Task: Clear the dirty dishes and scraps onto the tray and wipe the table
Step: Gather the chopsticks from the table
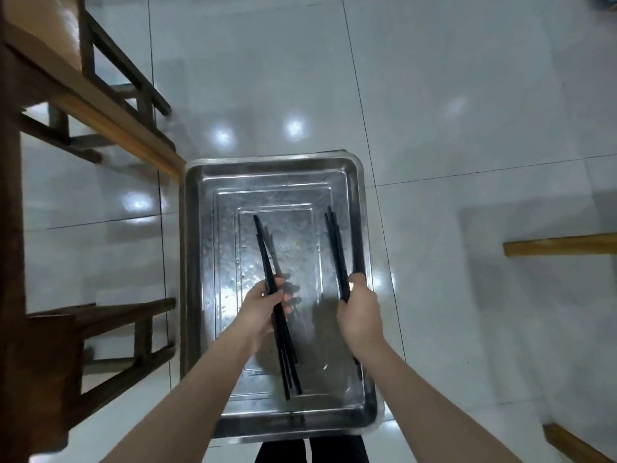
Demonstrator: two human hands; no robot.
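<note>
A rectangular steel tray (200,248) sits below me over the tiled floor, its inside bare and wet-looking. My left hand (262,307) grips a bundle of black chopsticks (265,252) over the tray's middle, their tips pointing away from me. My right hand (359,312) grips a second bundle of black chopsticks (335,242) above the tray's right side, also pointing away.
A wooden table edge (110,118) runs diagonally at the upper left, ending close to the tray's far left corner. Dark wooden stools (110,315) stand at the left. Wooden pieces (561,247) show at the right edge. Glossy white floor tiles surround the tray.
</note>
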